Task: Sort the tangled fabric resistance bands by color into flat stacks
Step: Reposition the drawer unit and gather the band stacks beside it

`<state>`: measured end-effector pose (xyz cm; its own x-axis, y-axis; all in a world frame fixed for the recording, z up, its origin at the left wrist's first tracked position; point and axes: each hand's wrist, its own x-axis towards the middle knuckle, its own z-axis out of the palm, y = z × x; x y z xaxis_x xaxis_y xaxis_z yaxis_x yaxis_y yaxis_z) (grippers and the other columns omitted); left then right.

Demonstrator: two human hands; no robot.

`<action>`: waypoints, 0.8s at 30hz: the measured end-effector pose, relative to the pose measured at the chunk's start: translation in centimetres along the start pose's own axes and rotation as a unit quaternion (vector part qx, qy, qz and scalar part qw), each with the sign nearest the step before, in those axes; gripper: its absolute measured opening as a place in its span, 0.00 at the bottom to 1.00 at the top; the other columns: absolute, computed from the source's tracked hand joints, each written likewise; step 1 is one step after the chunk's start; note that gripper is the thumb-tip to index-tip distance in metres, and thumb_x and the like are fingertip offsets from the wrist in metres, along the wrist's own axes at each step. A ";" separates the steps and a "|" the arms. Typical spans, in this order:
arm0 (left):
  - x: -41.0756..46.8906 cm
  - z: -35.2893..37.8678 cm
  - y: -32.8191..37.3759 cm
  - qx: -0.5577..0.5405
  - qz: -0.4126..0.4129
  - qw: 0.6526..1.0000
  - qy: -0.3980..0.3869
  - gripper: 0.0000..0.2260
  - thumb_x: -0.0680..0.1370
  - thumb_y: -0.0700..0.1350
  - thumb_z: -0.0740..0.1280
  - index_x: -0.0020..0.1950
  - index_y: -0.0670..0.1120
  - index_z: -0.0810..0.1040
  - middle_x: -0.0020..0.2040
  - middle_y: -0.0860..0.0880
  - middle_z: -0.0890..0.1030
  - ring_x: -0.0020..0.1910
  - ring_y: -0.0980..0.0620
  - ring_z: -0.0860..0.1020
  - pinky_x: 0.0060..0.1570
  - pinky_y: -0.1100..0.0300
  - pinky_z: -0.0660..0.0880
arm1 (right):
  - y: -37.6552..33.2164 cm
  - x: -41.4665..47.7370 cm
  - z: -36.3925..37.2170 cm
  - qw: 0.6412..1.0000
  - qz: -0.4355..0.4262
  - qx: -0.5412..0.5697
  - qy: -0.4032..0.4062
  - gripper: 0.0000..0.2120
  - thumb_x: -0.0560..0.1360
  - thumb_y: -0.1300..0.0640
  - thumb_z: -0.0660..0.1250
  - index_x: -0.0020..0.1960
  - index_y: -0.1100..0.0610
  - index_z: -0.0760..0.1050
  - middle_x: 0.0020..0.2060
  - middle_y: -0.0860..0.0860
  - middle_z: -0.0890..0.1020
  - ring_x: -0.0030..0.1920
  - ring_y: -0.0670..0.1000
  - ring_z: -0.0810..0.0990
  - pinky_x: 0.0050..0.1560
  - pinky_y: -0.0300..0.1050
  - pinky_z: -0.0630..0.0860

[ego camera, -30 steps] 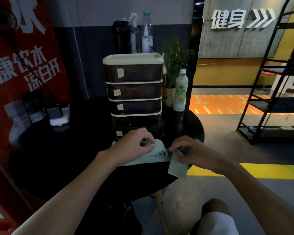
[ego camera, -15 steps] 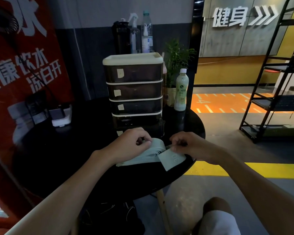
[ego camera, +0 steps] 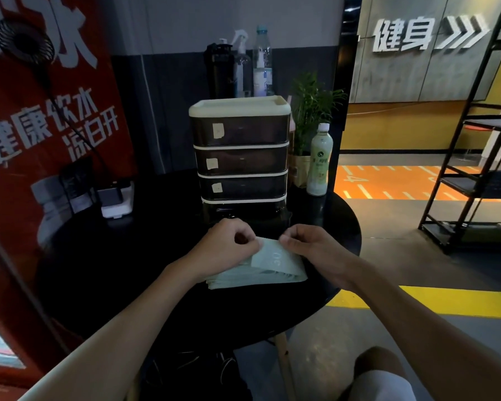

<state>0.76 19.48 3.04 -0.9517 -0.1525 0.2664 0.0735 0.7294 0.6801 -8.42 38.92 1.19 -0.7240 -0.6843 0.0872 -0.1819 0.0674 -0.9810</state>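
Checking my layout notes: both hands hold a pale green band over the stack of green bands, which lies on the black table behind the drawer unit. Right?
No: the head view shows the stack in front of the drawer unit, not behind it. The left hand and right hand hold the pale green band over it.

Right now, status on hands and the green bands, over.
Left hand, right hand: both pinch top pale green fabric band. Flat pale green stack under it on black round table. Dark drawer tower close behind.
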 end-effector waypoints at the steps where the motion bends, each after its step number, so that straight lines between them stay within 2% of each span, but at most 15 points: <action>1: 0.0 -0.3 0.0 -0.010 -0.012 1.000 0.008 0.08 0.75 0.51 0.72 0.37 0.50 0.81 0.46 0.53 0.81 0.44 0.55 0.80 0.48 0.53 0.78 | 0.1 0.3 0.2 1.000 -0.001 -0.013 0.013 0.04 0.78 0.56 0.68 0.46 0.56 0.77 0.41 0.51 0.78 0.43 0.48 0.75 0.47 0.42 0.72; 3: -0.1 -0.9 0.0 -0.032 -0.045 0.998 0.021 0.10 0.76 0.49 0.71 0.38 0.46 0.82 0.44 0.46 0.83 0.37 0.52 0.80 0.40 0.51 0.78 | 0.0 0.9 0.4 0.999 0.003 -0.042 0.030 0.07 0.77 0.54 0.69 0.53 0.54 0.78 0.46 0.51 0.80 0.47 0.48 0.77 0.52 0.43 0.73; 5: -0.3 -1.5 -0.3 -0.029 -0.075 0.996 0.033 0.12 0.77 0.50 0.70 0.38 0.43 0.82 0.41 0.42 0.84 0.34 0.49 0.79 0.41 0.50 0.79 | 0.1 1.4 0.6 0.996 0.016 -0.089 0.025 0.13 0.77 0.52 0.69 0.61 0.53 0.76 0.53 0.50 0.80 0.53 0.48 0.78 0.55 0.41 0.74; 8: -0.6 -1.9 -1.3 -0.012 -0.123 0.991 0.044 0.11 0.74 0.54 0.69 0.38 0.47 0.82 0.35 0.50 0.84 0.33 0.53 0.80 0.47 0.50 0.78 | 0.1 1.9 0.9 0.988 0.047 -0.146 -0.005 0.18 0.78 0.48 0.67 0.66 0.51 0.73 0.57 0.48 0.79 0.57 0.46 0.78 0.58 0.40 0.74; 11: -0.8 -2.1 -1.9 -0.012 -0.144 0.988 0.059 0.12 0.74 0.54 0.68 0.39 0.47 0.83 0.37 0.51 0.84 0.40 0.50 0.83 0.52 0.47 0.80 | 0.3 2.2 1.1 0.981 0.063 -0.179 -0.031 0.14 0.79 0.46 0.64 0.61 0.52 0.77 0.53 0.48 0.81 0.54 0.47 0.80 0.59 0.44 0.76; 13: -0.9 -2.3 -2.1 -0.016 -0.141 0.988 0.065 0.11 0.75 0.51 0.69 0.38 0.45 0.82 0.40 0.50 0.84 0.43 0.53 0.82 0.51 0.50 0.80 | 0.2 2.3 1.3 0.977 0.060 -0.199 -0.049 0.13 0.79 0.45 0.64 0.55 0.51 0.79 0.51 0.50 0.82 0.52 0.48 0.81 0.56 0.45 0.76; 16: -1.1 -2.5 -2.6 0.006 -0.132 0.991 0.037 0.09 0.76 0.49 0.69 0.37 0.48 0.78 0.36 0.54 0.81 0.38 0.56 0.79 0.47 0.52 0.78 | -0.3 2.5 1.4 0.966 0.064 -0.240 -0.066 0.14 0.77 0.45 0.66 0.52 0.56 0.77 0.47 0.50 0.80 0.48 0.47 0.78 0.48 0.42 0.74; 17: -1.2 -2.5 -2.8 0.017 -0.129 0.991 0.020 0.07 0.76 0.49 0.69 0.39 0.49 0.77 0.37 0.53 0.80 0.38 0.56 0.78 0.46 0.51 0.78 | -0.6 2.6 1.4 0.963 0.069 -0.248 -0.079 0.13 0.76 0.46 0.67 0.53 0.56 0.76 0.47 0.50 0.79 0.47 0.46 0.78 0.45 0.41 0.74; 19: -1.3 -2.5 -3.3 0.019 -0.133 0.991 -0.014 0.05 0.77 0.49 0.68 0.49 0.51 0.75 0.46 0.52 0.79 0.42 0.55 0.77 0.47 0.53 0.76 | -1.3 2.8 1.5 0.959 0.088 -0.250 -0.105 0.13 0.75 0.47 0.70 0.53 0.54 0.75 0.48 0.49 0.79 0.47 0.45 0.78 0.41 0.38 0.73; 21: -1.4 -2.5 -3.6 0.020 -0.140 0.989 -0.041 0.12 0.77 0.51 0.68 0.60 0.53 0.73 0.55 0.54 0.77 0.48 0.56 0.77 0.49 0.59 0.74 | -1.9 2.9 1.6 0.956 0.101 -0.250 -0.120 0.15 0.73 0.48 0.73 0.54 0.54 0.75 0.49 0.50 0.79 0.47 0.46 0.79 0.41 0.38 0.73; 22: -1.5 -2.6 -3.6 0.027 -0.140 0.989 -0.050 0.13 0.77 0.52 0.67 0.61 0.53 0.75 0.57 0.56 0.77 0.51 0.56 0.78 0.52 0.58 0.74 | -2.2 2.9 1.7 0.955 0.102 -0.251 -0.125 0.15 0.72 0.49 0.74 0.54 0.54 0.74 0.50 0.50 0.79 0.48 0.46 0.79 0.42 0.39 0.74; 24: -1.7 -2.8 -3.7 0.018 -0.125 0.989 -0.075 0.12 0.76 0.57 0.68 0.55 0.52 0.81 0.53 0.56 0.81 0.50 0.55 0.80 0.53 0.54 0.77 | -2.4 3.0 1.7 0.952 0.109 -0.249 -0.141 0.16 0.71 0.51 0.75 0.54 0.55 0.74 0.51 0.52 0.80 0.49 0.48 0.79 0.45 0.42 0.76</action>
<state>2.98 15.19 2.03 -0.9725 -0.2325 -0.0130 -0.1778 0.7051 0.6864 -8.97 35.46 3.50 -0.5864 -0.7774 -0.2275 -0.3921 0.5182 -0.7601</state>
